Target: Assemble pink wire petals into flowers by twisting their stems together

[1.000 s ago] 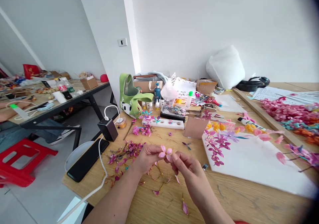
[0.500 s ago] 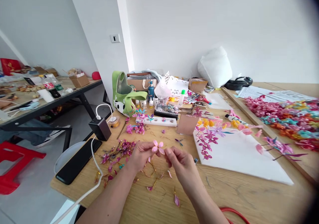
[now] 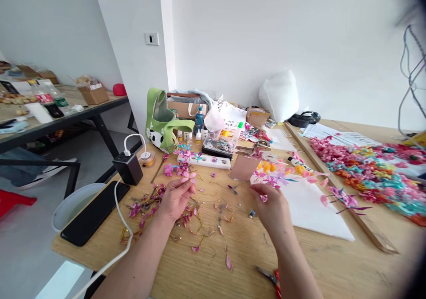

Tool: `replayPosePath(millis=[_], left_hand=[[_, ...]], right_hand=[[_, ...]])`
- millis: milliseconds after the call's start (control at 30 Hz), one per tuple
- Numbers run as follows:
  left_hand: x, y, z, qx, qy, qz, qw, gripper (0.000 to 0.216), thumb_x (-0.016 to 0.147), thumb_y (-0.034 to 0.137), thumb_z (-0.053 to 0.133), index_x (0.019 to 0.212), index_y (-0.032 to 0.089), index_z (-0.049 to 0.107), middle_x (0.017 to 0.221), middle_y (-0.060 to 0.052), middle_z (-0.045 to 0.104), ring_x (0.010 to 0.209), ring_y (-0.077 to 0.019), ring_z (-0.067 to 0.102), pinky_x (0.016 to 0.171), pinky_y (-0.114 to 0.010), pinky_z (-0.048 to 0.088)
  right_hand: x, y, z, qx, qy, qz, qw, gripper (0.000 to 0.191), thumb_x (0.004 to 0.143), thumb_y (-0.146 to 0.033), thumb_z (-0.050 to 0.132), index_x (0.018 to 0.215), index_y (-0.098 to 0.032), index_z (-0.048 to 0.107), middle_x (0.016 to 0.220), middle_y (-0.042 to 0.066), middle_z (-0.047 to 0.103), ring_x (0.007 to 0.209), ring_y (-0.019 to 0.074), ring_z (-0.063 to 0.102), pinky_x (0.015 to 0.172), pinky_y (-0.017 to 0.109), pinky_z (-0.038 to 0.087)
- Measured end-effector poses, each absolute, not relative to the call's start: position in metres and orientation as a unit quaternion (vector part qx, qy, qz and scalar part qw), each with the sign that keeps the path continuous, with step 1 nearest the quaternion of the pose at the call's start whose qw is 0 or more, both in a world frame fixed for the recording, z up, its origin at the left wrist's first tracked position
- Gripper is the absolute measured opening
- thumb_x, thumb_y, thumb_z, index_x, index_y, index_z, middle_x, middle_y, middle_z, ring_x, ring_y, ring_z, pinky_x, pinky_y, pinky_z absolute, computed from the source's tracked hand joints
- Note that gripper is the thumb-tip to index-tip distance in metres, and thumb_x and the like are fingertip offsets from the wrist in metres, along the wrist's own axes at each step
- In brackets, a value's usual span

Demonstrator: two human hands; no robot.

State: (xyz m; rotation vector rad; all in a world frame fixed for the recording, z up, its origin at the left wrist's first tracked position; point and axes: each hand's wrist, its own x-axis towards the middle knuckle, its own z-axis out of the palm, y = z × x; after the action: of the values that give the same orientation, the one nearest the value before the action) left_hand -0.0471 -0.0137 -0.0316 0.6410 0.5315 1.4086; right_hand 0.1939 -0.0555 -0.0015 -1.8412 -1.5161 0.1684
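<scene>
My left hand [image 3: 175,198] pinches a pale pink flower [image 3: 189,177] between thumb and fingertips, above the wooden table. My right hand [image 3: 273,203] is at the left edge of a white board [image 3: 321,210], its fingers curled downward beside magenta flowers [image 3: 272,181] lying there. Its fingertips are partly hidden, and what they grip cannot be made out. Loose purple petals on gold wire [image 3: 156,197] lie in a heap beside my left hand, and single wired petals [image 3: 228,261] are scattered between my arms.
Red-handled scissors [image 3: 271,277] lie by my right forearm. At left are a black phone [image 3: 95,214], a charger [image 3: 128,168] and its white cable. A green bag [image 3: 159,126] and bottles stand behind. A wooden strip [image 3: 362,219] borders colourful flower pieces [image 3: 369,166] at right.
My hands have moved apart: the right went rightward to the board's edge, while the left keeps the pink flower. The view has turned right, and scissors now show more fully.
</scene>
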Motion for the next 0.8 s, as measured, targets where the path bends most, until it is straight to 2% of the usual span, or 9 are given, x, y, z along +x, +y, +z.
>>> replayPosePath(millis=[100,167,467,633,800], left_hand=[[-0.047,-0.013,-0.031,0.281,0.235,0.63,0.685,0.009,0.059,0.016,0.079,0.061,0.016,0.071,0.06,0.0,0.065,0.056,-0.0069,0.055,0.055,-0.019,0.043],[-0.047,-0.012,-0.03,0.277,0.233,0.635,0.683,0.009,0.058,0.016,0.08,0.063,0.016,0.072,0.062,-0.001,0.066,0.055,-0.0068,0.055,0.054,-0.019,0.042],[-0.047,-0.013,-0.03,0.314,0.239,0.63,0.669,0.007,0.063,0.019,0.078,0.063,0.016,0.072,0.063,-0.002,0.066,0.058,-0.0091,0.056,0.057,-0.022,0.043],[-0.046,-0.015,-0.029,0.356,0.244,0.614,0.661,0.007,0.066,0.02,0.077,0.062,0.015,0.072,0.059,-0.002,0.064,0.06,-0.009,0.056,0.061,-0.022,0.043],[-0.046,-0.015,-0.03,0.359,0.247,0.608,0.664,0.005,0.066,0.019,0.077,0.063,0.016,0.073,0.061,-0.002,0.065,0.061,-0.0094,0.055,0.061,-0.022,0.043]], right_hand=[[0.186,-0.051,-0.013,-0.746,-0.651,-0.023,0.136,0.02,0.082,-0.019,0.051,0.077,-0.02,0.07,0.084,0.008,0.068,0.087,0.0267,0.052,0.071,0.036,0.032],[0.179,-0.05,-0.02,-0.744,-0.663,-0.048,0.068,0.021,0.083,-0.015,0.051,0.076,-0.019,0.07,0.084,0.009,0.068,0.088,0.0274,0.052,0.071,0.036,0.03],[0.171,-0.055,-0.03,-0.721,-0.684,-0.108,-0.002,0.025,0.083,-0.011,0.049,0.072,-0.015,0.07,0.079,0.013,0.065,0.087,0.0314,0.051,0.071,0.04,0.027],[0.168,-0.057,-0.033,-0.716,-0.686,-0.124,-0.01,0.025,0.081,-0.008,0.047,0.072,-0.013,0.07,0.079,0.014,0.064,0.087,0.0315,0.049,0.071,0.04,0.026],[0.163,-0.058,-0.032,-0.721,-0.682,-0.122,-0.008,0.024,0.077,-0.005,0.048,0.07,-0.013,0.069,0.077,0.014,0.064,0.088,0.0316,0.049,0.078,0.044,0.025]])
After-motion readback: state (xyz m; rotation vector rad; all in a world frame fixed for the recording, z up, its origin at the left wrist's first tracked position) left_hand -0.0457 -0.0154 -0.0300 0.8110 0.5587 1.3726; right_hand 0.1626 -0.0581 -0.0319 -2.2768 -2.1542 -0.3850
